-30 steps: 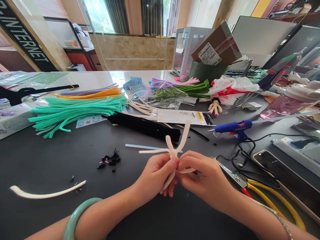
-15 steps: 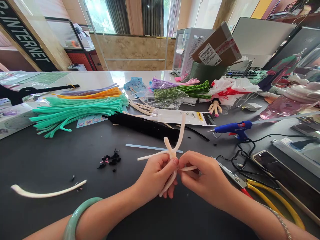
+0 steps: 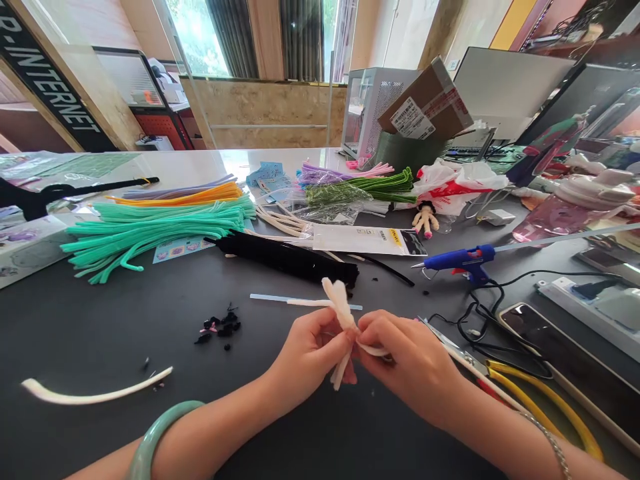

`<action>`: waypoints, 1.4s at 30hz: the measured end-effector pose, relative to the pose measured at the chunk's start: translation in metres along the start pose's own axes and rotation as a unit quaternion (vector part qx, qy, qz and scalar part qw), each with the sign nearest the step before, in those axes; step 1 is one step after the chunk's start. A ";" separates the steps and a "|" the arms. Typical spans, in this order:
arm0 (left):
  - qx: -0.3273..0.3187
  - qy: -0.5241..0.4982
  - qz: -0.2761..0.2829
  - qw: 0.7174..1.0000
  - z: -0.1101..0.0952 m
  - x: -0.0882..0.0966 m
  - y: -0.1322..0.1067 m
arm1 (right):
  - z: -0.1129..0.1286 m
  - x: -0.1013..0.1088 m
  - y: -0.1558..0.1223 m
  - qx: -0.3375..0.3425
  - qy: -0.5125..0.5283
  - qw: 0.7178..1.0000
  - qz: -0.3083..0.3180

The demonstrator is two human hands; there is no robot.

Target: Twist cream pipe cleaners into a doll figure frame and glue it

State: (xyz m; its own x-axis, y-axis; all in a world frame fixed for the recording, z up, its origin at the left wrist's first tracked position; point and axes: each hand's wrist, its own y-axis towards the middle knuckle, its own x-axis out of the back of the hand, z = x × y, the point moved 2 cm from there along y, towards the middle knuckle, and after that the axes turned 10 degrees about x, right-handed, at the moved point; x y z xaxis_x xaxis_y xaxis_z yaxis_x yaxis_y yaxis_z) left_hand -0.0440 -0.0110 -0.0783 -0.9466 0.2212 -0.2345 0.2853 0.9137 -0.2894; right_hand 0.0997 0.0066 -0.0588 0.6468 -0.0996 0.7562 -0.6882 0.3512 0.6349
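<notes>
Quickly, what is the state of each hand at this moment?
Left hand: closed, pinching the white fuzzy piece near its middle.
Right hand: closed, fingertips holding a lower strand of the same piece.

Dark tabletop [image 3: 225, 427]; on it curved white stem [image 3: 100, 399], black scraps [image 3: 228, 329], blue glue gun [image 3: 457, 259], phone [image 3: 560, 357]

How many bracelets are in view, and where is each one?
2: a green bangle on the left forearm and a chain bracelet on the right forearm. Any under the clutter would be hidden.
</notes>
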 end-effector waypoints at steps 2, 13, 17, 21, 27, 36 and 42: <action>-0.016 -0.010 0.011 1.000 0.000 0.000 -0.001 | 0.002 0.003 0.000 0.031 -0.015 0.999 -0.006; -0.077 -0.008 -0.016 0.997 -0.006 -0.003 -0.006 | 0.018 0.018 0.008 0.119 -0.091 0.989 -0.002; -0.097 0.003 0.002 0.995 -0.007 -0.001 -0.006 | 0.020 0.021 0.009 0.135 -0.132 0.982 -0.013; -0.092 0.005 0.019 0.996 -0.005 0.000 -0.007 | 0.021 0.022 0.008 0.124 -0.163 0.979 -0.021; -0.108 0.033 0.000 0.994 -0.006 0.001 -0.006 | 0.018 0.019 0.007 0.096 -0.191 0.976 -0.029; -0.115 -0.001 -0.006 0.993 -0.007 0.001 -0.003 | 0.015 0.016 0.006 0.078 -0.172 0.980 -0.060; -0.114 -0.021 -0.007 0.993 -0.005 0.002 -0.001 | 0.015 0.017 0.003 0.092 -0.177 0.978 -0.059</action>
State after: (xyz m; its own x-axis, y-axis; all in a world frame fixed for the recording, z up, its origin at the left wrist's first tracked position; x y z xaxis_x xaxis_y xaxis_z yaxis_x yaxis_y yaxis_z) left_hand -0.0469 -0.0094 -0.0739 -0.9421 0.1971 -0.2713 0.2253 0.9713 -0.0765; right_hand 0.1039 -0.0079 -0.0418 0.5927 -0.4572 0.6631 -0.6849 0.1470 0.7136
